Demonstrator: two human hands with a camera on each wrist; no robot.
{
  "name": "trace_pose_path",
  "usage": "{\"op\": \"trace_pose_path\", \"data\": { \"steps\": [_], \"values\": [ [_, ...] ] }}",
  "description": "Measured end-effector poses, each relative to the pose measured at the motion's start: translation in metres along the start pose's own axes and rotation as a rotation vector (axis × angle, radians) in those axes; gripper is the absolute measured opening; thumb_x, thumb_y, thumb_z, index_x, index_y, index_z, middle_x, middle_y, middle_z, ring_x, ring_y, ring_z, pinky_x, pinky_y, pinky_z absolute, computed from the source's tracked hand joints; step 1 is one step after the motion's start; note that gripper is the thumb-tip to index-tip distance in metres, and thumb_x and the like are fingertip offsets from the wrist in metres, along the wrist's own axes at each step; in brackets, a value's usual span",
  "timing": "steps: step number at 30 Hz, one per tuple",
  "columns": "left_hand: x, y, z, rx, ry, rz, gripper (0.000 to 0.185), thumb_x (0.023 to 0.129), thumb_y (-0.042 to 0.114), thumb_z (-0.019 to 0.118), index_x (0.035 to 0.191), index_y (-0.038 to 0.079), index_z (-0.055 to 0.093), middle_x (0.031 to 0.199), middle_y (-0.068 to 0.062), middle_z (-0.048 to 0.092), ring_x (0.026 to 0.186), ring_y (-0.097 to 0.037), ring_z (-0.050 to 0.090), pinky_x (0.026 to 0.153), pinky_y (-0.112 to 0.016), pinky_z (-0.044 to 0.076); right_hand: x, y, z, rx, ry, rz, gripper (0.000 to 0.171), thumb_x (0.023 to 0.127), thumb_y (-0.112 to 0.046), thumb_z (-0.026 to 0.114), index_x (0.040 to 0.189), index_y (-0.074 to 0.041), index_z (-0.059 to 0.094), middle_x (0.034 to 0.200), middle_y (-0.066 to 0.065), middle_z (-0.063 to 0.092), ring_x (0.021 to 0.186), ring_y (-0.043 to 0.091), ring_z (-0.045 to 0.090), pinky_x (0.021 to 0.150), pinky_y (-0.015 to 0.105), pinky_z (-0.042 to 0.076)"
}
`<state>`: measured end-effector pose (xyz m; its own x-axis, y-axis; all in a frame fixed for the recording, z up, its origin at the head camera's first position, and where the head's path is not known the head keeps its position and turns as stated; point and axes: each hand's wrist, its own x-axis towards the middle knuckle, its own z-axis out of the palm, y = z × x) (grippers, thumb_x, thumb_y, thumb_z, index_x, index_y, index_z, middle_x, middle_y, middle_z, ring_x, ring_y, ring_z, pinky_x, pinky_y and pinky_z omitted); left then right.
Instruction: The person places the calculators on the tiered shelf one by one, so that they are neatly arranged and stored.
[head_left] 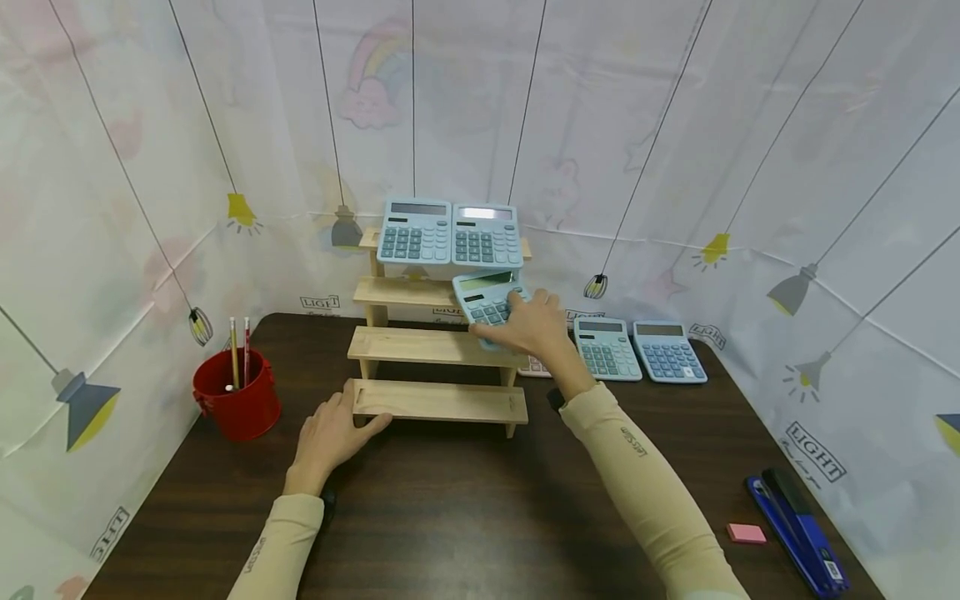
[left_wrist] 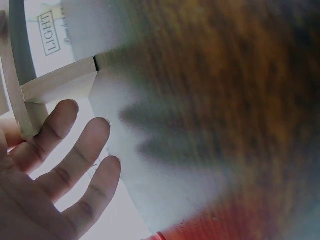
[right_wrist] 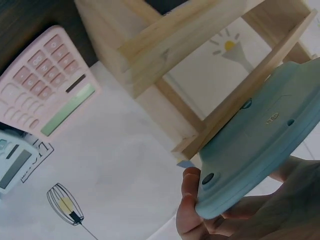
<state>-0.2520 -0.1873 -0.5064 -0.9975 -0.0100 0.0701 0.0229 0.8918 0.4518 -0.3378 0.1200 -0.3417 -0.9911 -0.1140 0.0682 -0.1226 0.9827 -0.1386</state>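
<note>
right hand (head_left: 534, 327) grips a blue calculator (head_left: 489, 298), fingers curled round its lower edge, thumb beneath. the calculator sits tilted at the right end of the stepped wooden rack (head_left: 438, 402), on the second shelf from the top. two more blue calculators (head_left: 448, 233) lean side by side on the top shelf. left hand (head_left: 332, 433) lies flat on the table (head_left: 465, 517), fingers straight, fingertips touching the rack's bottom shelf at its left end, holding nothing.
</note>
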Motion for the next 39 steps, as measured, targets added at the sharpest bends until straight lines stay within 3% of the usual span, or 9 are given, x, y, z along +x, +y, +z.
{"op": "trace_pose_path", "data": {
  "steps": [12, 16, 27, 31, 39],
  "values": [
    [0.001, -0.001, 0.001, 0.005, -0.003, -0.005, 0.113, 0.085, 0.081, 0.051, 0.158, 0.000, 0.024, 0.143, -0.027, 0.053, 0.120, -0.047, 0.058, 0.094, -0.063, 0.048, 0.008, -0.014, 0.002, 0.039, 0.013, -0.004, 0.107, 0.075, -0.084, 0.051, 0.148, -0.006, 0.047, 0.135, 0.035, 0.046, 0.121, 0.049, 0.046, 0.091, 0.063, 0.050],
    [0.001, 0.000, 0.001, 0.002, 0.002, -0.001, 0.111, 0.085, 0.079, 0.053, 0.158, 0.000, 0.024, 0.143, -0.026, 0.053, 0.120, -0.047, 0.058, 0.094, -0.063, 0.048, 0.011, -0.017, 0.005, 0.054, 0.019, 0.018, 0.110, 0.075, -0.084, 0.051, 0.152, -0.004, 0.041, 0.143, 0.038, 0.039, 0.133, 0.056, 0.039, 0.096, 0.067, 0.048],
    [0.000, -0.001, 0.001, -0.003, 0.010, 0.000, 0.110, 0.085, 0.079, 0.053, 0.158, 0.001, 0.025, 0.140, -0.025, 0.055, 0.118, -0.047, 0.059, 0.094, -0.063, 0.048, 0.019, -0.026, 0.012, 0.059, 0.027, 0.022, 0.117, 0.076, -0.089, 0.048, 0.154, -0.003, 0.036, 0.148, 0.038, 0.033, 0.138, 0.055, 0.035, 0.105, 0.061, 0.045],
    [0.000, -0.001, 0.000, -0.010, 0.007, -0.002, 0.110, 0.085, 0.079, 0.054, 0.158, 0.002, 0.025, 0.140, -0.025, 0.055, 0.118, -0.046, 0.058, 0.095, -0.063, 0.047, 0.018, -0.026, 0.012, 0.130, 0.017, 0.024, 0.118, 0.073, -0.089, 0.053, 0.155, -0.006, 0.036, 0.152, 0.036, 0.027, 0.139, 0.051, 0.034, 0.105, 0.060, 0.046],
    [0.002, -0.002, 0.000, -0.008, 0.012, -0.002, 0.110, 0.085, 0.079, 0.054, 0.158, 0.003, 0.025, 0.139, -0.024, 0.056, 0.117, -0.045, 0.059, 0.095, -0.063, 0.048, 0.019, -0.031, 0.014, 0.206, -0.027, -0.019, 0.125, 0.068, -0.087, 0.062, 0.160, -0.010, 0.026, 0.164, 0.033, 0.001, 0.150, 0.050, 0.015, 0.107, 0.066, 0.043]
  ]
}}
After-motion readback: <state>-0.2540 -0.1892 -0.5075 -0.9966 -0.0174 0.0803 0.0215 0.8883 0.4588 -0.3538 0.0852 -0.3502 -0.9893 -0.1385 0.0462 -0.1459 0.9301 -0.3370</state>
